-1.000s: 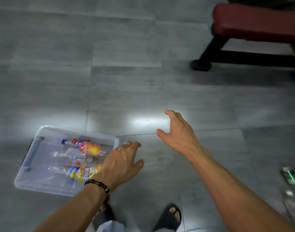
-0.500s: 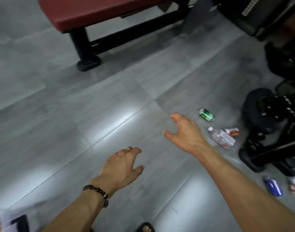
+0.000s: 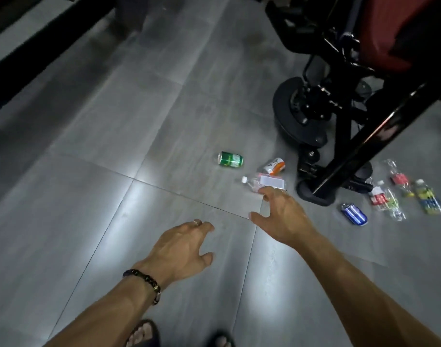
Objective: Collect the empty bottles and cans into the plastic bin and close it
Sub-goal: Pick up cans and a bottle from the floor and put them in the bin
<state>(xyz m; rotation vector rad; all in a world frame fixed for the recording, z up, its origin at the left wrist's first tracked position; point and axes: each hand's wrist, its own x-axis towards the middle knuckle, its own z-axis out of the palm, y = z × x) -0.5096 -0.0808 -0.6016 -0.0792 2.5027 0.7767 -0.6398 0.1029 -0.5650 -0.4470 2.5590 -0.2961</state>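
Note:
A green can (image 3: 230, 159) lies on its side on the grey tiled floor. To its right lie an orange-and-white can (image 3: 274, 166) and a clear bottle (image 3: 259, 182) with a white cap and label. My right hand (image 3: 282, 216) hovers just in front of that bottle, fingers spread, holding nothing. My left hand (image 3: 181, 249) hangs lower over the floor, fingers loosely curled and empty. Further right lie a blue can (image 3: 354, 213) and several crushed clear bottles (image 3: 387, 199) with coloured labels. The plastic bin is out of view.
Black exercise equipment (image 3: 339, 116) with a round base and slanted bars stands right behind the cans and bottles. A dark bench frame (image 3: 39, 46) runs along the upper left. My sandalled feet (image 3: 144, 334) show at the bottom edge.
The view has swung right, away from the bin, and closer to the litter. My right hand has reached forward to just short of the clear bottle. My left hand stays empty.

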